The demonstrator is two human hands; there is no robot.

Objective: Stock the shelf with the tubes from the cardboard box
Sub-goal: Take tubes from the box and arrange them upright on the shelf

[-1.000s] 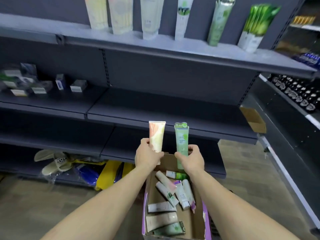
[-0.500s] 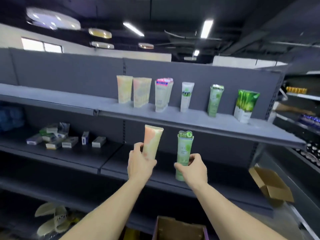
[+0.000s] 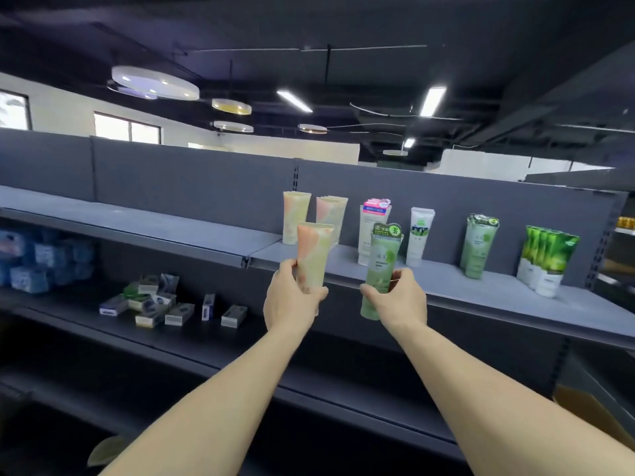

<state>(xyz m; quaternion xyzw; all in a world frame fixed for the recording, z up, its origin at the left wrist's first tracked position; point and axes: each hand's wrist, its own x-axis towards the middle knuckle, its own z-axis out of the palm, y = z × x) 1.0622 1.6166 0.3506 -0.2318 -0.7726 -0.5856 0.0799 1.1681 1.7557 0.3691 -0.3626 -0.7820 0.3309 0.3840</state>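
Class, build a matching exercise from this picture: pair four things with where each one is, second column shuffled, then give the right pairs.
Things
1. peach-and-green tube
2. pale green tube
3. bright green tubes
4. small boxes

Places
A. standing at the right end of the top shelf
B. held upright in the left hand
C. scattered on the lower shelf
D. held upright in the right hand

Pairs: 1-B, 2-D, 3-A, 4-C
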